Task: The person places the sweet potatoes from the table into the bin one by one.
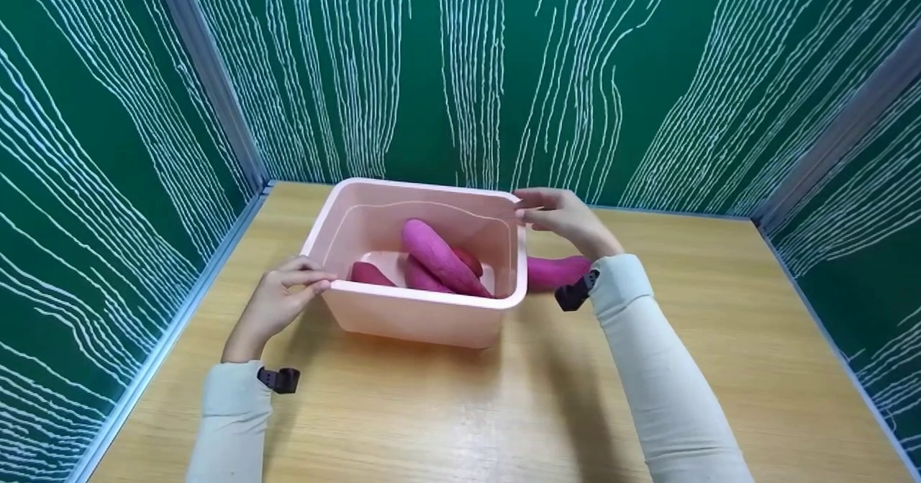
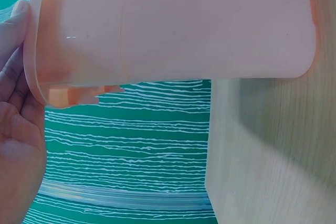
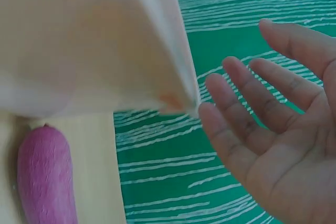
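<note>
A pale pink plastic bin (image 1: pixel 417 317) stands on the table, with several magenta sweet potatoes (image 1: pixel 442 256) lying inside it. My left hand (image 1: pixel 277 299) pinches the rim at the bin's front left corner; the left wrist view shows thumb and fingers at the edge of the bin wall (image 2: pixel 173 30). At the back right corner is my right hand (image 1: pixel 565 217). Its fingers (image 3: pixel 226 90) are spread in the right wrist view, the nearest fingertip close to the bin's edge; whether it touches I cannot tell. Another sweet potato (image 3: pixel 46 174) lies on the table just right of the bin, partly hidden in the head view.
The light wood table (image 1: pixel 403 411) reaches back to green panels (image 1: pixel 424 73) with wavy white lines. Grey metal posts (image 1: pixel 209 73) stand at the corners. A black wrist camera (image 1: pixel 280 380) sits on the left sleeve, another wrist camera (image 1: pixel 573 294) on the right.
</note>
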`<state>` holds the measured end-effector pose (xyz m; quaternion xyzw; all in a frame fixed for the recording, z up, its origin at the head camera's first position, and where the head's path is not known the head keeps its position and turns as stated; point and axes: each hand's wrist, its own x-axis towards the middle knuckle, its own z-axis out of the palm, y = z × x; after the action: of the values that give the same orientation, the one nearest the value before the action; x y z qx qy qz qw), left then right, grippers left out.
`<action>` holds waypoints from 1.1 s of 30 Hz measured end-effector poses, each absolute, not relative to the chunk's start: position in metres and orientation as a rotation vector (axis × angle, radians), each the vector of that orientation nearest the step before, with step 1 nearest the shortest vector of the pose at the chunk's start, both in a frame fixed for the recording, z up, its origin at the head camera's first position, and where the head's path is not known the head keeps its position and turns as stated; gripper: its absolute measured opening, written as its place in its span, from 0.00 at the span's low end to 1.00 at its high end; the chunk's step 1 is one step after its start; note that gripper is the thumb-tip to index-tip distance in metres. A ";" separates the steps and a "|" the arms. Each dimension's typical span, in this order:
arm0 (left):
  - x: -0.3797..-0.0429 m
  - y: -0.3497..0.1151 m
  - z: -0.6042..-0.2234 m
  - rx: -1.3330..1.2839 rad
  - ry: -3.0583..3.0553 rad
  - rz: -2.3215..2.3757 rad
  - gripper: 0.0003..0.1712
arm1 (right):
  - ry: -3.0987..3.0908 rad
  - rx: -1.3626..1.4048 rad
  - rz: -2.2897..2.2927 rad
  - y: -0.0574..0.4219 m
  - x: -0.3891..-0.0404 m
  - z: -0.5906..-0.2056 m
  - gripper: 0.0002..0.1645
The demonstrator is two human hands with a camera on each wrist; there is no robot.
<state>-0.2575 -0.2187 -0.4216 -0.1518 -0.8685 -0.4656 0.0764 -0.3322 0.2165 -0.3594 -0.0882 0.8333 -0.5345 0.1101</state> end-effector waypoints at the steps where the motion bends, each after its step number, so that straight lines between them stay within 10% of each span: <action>1: -0.258 -0.218 -0.422 -0.459 -2.599 -1.389 0.10 | 2.458 -0.258 -1.577 0.219 -0.332 -0.361 0.34; 33: -0.258 -0.219 -0.423 -0.495 -2.580 -1.355 0.10 | 2.615 -0.160 -1.276 0.277 -0.330 -0.445 0.35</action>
<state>-0.2583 -0.2186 -0.4231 -0.1669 -0.8691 -0.4563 0.0926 -0.3295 0.2767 -0.4447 -0.0545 0.8915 -0.4351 0.1135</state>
